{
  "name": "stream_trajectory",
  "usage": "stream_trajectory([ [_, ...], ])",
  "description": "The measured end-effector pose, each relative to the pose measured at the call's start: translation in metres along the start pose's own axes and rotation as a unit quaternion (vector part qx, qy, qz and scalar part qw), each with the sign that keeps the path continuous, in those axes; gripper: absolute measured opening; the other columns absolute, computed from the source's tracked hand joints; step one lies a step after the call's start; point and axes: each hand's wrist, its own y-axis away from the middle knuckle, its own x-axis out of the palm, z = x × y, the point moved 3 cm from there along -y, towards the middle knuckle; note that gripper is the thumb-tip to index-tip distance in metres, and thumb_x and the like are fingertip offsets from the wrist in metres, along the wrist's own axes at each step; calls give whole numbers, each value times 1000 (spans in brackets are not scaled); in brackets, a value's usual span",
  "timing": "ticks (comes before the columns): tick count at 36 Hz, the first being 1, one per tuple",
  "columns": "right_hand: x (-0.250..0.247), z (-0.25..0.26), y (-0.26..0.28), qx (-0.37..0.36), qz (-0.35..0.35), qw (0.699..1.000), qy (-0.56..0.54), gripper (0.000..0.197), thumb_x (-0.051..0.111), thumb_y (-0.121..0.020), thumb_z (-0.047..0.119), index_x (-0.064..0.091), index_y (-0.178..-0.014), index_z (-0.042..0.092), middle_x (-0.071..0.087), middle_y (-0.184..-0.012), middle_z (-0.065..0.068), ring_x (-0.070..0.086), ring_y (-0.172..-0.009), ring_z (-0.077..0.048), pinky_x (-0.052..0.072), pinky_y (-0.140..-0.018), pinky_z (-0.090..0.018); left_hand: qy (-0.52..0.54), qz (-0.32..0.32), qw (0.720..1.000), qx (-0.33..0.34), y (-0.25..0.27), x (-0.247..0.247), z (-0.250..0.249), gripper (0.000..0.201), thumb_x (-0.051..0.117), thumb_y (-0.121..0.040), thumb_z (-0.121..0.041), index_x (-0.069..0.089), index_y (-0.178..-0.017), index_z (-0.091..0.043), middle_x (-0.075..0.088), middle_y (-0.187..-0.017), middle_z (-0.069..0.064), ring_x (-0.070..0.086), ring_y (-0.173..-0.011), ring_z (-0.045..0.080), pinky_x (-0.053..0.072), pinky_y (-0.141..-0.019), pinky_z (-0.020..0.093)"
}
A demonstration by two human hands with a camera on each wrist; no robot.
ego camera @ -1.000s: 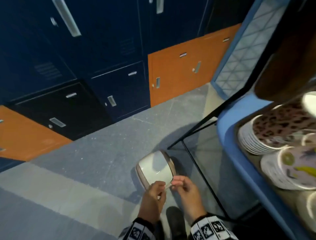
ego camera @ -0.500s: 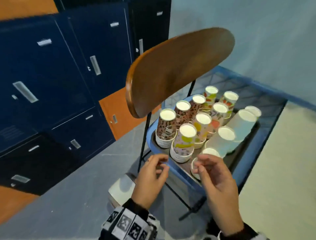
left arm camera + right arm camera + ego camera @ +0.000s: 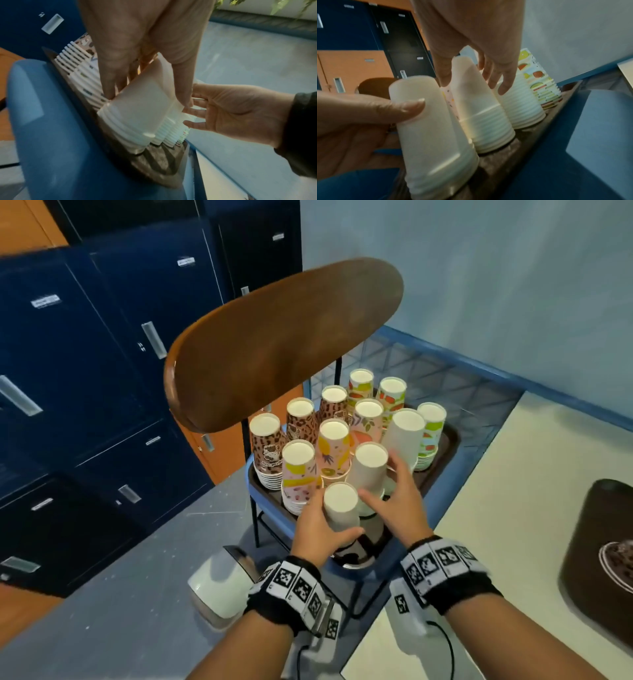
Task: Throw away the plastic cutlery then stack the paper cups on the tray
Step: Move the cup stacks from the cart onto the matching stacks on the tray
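A brown tray [image 3: 448, 446] lies on a blue chair seat and carries several stacks of upturned paper cups, some patterned, some white. My left hand [image 3: 329, 530] grips the nearest white cup stack [image 3: 340, 508] at the tray's front edge, thumb on its right side. In the left wrist view the left hand [image 3: 148, 99] straddles that stack [image 3: 137, 108]. My right hand [image 3: 380, 479] is open with fingers spread around the second white stack [image 3: 370, 470]; in the right wrist view this hand [image 3: 473, 85] has thumb and fingers on either side of that stack's top [image 3: 479, 115]. No cutlery shows.
The chair's wooden backrest [image 3: 284, 344] overhangs the back of the tray. A white lidded bin [image 3: 219, 583] stands on the grey floor, left of the chair. A cream table [image 3: 531, 508] on the right holds another brown tray [image 3: 599, 559]. Blue and orange lockers line the left.
My view swung up from the bin on the floor to the chair. Both hands left the bin and came to the tray; the left hand took hold of the nearest white stack.
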Motion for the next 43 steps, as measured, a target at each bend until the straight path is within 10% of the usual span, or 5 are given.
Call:
stream_trajectory([
  [16,18,-17,0,76,6,997,-18,77,82,-63,18,37,-125,22,51,-113,7,48,-108,-10,39,-91,-29,-10,11,1000,-9,-4,-6,11,80,80,-59,-15,41,-128,-23,54,-111,-11,48,-104,4,33,-68,-8],
  [26,15,-18,14,140,-6,990,16,83,84,-60,27,36,-126,19,56,-113,0,51,-103,-14,39,-86,-29,-9,34,999,33,-8,-22,6,84,73,-46,-41,41,-122,-31,58,-118,-4,54,-109,11,40,-80,9],
  [34,-22,-17,45,211,-146,960,-109,80,83,-59,23,39,-126,27,57,-122,-3,54,-116,-27,43,-103,-50,46,85,991,87,-8,-11,-28,74,83,-56,-16,39,-111,-37,49,-103,-29,47,-92,-24,37,-70,-5],
  [38,-46,-11,71,210,-199,949,-126,94,80,-41,46,40,-125,34,58,-125,-2,55,-115,-26,42,-103,-52,68,127,985,96,-3,9,-39,84,77,-45,-38,44,-121,-24,56,-109,-19,50,-99,-17,43,-74,0],
  [43,-82,-3,103,197,-257,936,-138,71,82,-62,14,43,-119,30,58,-112,-1,56,-107,-24,47,-97,-45,69,158,977,123,8,38,-62,82,78,-46,-36,47,-120,-22,60,-110,-8,56,-100,-3,44,-76,7],
])
